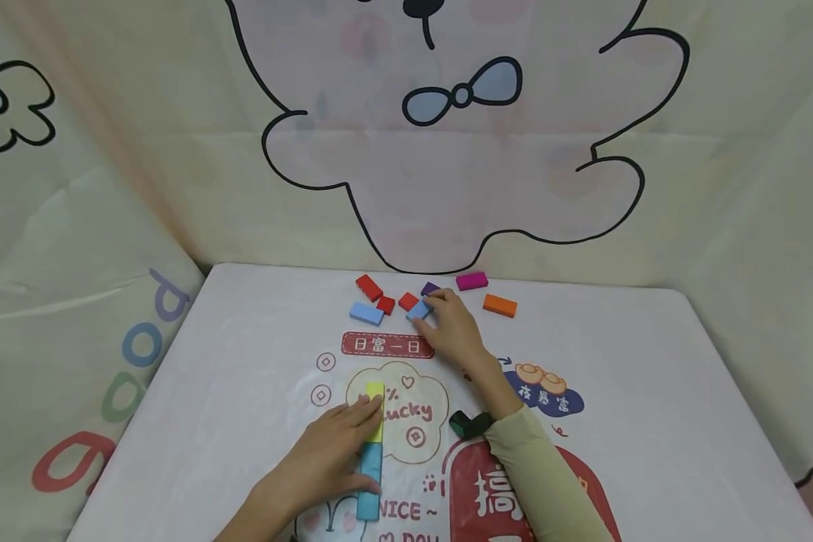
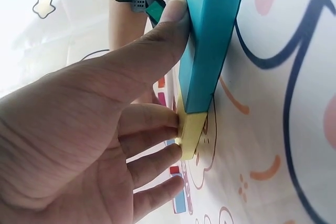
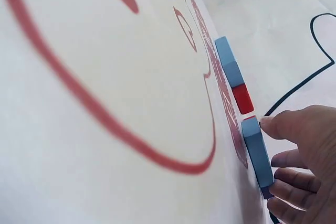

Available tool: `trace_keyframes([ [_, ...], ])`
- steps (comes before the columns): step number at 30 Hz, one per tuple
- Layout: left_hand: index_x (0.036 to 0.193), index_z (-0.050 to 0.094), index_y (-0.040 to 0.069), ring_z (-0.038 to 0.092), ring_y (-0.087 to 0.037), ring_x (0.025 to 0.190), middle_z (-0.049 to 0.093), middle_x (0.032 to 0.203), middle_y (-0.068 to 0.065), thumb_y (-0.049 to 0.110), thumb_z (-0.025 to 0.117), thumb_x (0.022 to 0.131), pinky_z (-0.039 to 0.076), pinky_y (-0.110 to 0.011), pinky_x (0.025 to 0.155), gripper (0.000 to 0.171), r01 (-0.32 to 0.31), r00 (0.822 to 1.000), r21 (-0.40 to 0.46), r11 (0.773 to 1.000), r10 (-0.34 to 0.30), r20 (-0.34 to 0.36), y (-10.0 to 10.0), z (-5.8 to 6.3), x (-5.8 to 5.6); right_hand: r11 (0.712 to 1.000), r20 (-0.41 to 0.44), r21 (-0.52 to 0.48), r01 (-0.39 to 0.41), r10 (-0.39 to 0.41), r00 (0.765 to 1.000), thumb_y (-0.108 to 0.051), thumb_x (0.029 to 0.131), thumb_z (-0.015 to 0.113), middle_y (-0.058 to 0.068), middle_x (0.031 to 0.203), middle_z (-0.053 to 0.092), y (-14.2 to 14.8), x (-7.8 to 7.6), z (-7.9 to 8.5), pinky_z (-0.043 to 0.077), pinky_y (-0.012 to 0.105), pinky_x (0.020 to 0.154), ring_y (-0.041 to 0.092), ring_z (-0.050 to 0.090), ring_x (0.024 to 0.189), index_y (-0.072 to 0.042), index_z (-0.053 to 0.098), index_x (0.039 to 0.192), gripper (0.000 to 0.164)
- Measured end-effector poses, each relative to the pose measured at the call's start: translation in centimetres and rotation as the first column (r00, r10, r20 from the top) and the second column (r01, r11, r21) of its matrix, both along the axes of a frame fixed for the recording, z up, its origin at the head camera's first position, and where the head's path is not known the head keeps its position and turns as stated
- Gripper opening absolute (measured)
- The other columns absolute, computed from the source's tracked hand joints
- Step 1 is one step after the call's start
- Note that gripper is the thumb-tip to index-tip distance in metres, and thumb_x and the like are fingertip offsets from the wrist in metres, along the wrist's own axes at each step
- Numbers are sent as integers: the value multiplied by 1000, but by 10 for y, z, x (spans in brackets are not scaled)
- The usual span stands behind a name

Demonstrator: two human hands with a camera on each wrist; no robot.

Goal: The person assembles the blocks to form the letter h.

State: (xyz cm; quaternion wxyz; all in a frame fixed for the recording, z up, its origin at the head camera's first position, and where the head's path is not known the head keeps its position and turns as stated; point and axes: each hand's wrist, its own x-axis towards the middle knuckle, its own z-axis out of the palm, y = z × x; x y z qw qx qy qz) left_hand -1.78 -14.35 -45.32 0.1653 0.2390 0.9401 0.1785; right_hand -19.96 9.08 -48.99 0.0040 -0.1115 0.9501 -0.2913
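From the left: one left hand (image 1: 328, 455), fingers extended, thumb apart, touching one end-to-end yellow-and-teal row (image 1: 369, 482) on the white tabletop (image 1: 230, 391). Near the far edge: one light blue block (image 1: 366, 314), three red blocks (image 1: 369, 287), a second light blue block (image 1: 418, 310), one purple block (image 1: 430, 288), one right hand (image 1: 452, 327), one magenta block (image 1: 472, 281), one orange block (image 1: 500, 305). The right thumb and fingers stand wide at the second light blue block; whether gripping, I cannot tell.

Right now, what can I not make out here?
Head view: yellow block, partly covered by the left grip.
Head view: large red print, partly behind the right sleeve.
Left wrist view: teal piece, cut by top edge.
Right wrist view: purple block, partly behind light-blue block.
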Motion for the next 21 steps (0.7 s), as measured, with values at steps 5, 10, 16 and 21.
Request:
trace_keyframes([
  [5,159,50,12,44,-30,157,44,170,-3,59,91,73,42,-55,124,106,-2,1000,0,1000,2,-4,0,0,-1,1000,3,-10,6,-6,1000,-38,95,78,13,148,58,-1,-2,2,54,47,114,32,59,138,-5,65,144,60],
  [10,158,50,12,42,-30,158,44,170,-2,58,91,73,41,-55,125,105,1,1000,-1,1000,-1,-17,-1,1,-2,1000,-38,13,11,-10,999,-40,93,81,15,143,61,-3,-2,3,56,46,112,31,62,131,-4,66,142,63],
  [16,157,51,11,42,-30,158,44,169,-3,57,91,74,41,-54,125,104,4,1000,-4,1000,-5,-20,0,1,-2,999,-40,13,33,-32,999,-42,92,82,16,143,64,-2,-2,2,54,49,114,33,63,132,-4,67,140,63],
  [21,157,51,11,42,-30,158,45,169,-3,58,90,74,40,-54,125,103,10,1000,-14,1000,-11,-20,1,0,0,1000,-24,5,28,-28,999,-40,92,82,16,143,65,0,-1,1,53,49,115,33,63,133,-4,67,140,62],
])
